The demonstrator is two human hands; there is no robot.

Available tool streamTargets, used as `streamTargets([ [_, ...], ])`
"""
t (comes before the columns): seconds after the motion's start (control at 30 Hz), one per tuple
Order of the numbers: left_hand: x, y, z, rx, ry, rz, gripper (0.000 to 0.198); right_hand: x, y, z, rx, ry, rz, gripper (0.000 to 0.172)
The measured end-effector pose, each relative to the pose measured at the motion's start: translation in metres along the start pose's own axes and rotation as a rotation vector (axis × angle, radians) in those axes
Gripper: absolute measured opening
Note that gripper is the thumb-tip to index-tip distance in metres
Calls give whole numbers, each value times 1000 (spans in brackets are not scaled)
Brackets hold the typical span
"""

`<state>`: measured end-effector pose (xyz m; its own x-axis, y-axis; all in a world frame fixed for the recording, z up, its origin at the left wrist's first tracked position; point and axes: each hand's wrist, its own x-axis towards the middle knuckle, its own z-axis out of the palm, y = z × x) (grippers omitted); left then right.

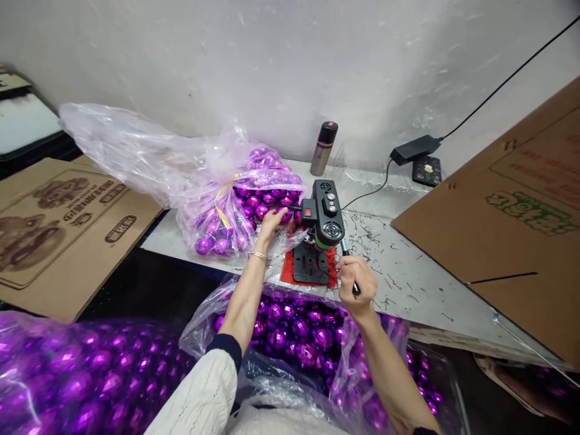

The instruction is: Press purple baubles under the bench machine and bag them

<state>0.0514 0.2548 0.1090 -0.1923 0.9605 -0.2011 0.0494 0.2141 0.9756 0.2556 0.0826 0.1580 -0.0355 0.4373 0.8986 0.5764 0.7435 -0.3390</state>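
Note:
A small black bench drill press [328,211] stands on a red mat [289,272] on the worktop. My right hand [357,284] is closed round its lever handle [356,290], to the right of the machine. My left hand [273,222] is to the left of the machine, its fingers at a shiny purple faceted ball [284,215]; the fingers' far side is hidden. Behind that hand, an open-sided heap of similar balls fills a clear plastic bag [211,181] with a yellow tie [222,208]. More purple balls [299,329] lie in a plastic-lined container below the worktop edge, under my forearms.
A spray-can-like bottle [323,148] stands by the wall. A black power adapter [415,149] trails cords to the machine and upward. Cardboard boxes flank me, one right [512,223], one left [63,235]. Dark shavings litter the worktop [389,254]. Another bag of balls [90,374] sits lower left.

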Motion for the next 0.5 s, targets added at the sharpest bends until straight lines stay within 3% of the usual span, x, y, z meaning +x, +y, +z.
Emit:
streamTargets([
  [0.13,-33,-14,-24,-220,-58,20,43,3,1,-1,-7,-12,-7,27],
  [0.2,-59,-29,-29,-198,-98,51,51,4,1,-2,-7,-19,-9,27],
  [0.37,-116,-73,-10,-32,-202,218,69,7,1,-4,-6,-25,-10,26],
  [0.5,-125,-84,9,93,-151,345,59,7,1,-5,-9,-54,-17,24],
])
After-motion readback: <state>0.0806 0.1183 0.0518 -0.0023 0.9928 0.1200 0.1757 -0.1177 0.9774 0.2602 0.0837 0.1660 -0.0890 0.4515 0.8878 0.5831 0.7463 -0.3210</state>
